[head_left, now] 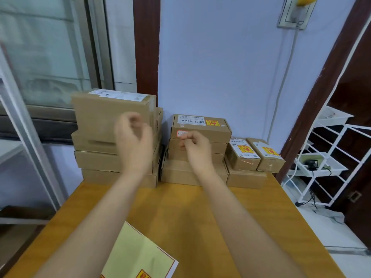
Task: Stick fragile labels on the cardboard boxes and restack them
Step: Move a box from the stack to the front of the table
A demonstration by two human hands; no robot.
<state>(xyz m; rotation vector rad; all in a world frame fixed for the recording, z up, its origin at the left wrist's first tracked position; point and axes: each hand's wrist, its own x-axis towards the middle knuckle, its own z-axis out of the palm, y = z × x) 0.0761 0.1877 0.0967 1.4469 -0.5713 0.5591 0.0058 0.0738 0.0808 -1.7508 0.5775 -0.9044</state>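
Left grip [134, 135] blurred; right hand [195, 147] hides its fingertips.

boxes [112, 117]: brown | labels [212, 123]: yellow-red | table [180, 207]: orange-tan | wall [220, 67]: pale lilac

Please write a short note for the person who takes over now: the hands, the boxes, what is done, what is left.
Left hand: raised before the left stack, blurred, holds nothing visible.
Right hand: pinches a small label at the middle stack's top box.
Done: that box and two small boxes on the right carry yellow fragile labels.
Left: the left stack shows none; the label sheet lies near on the table.
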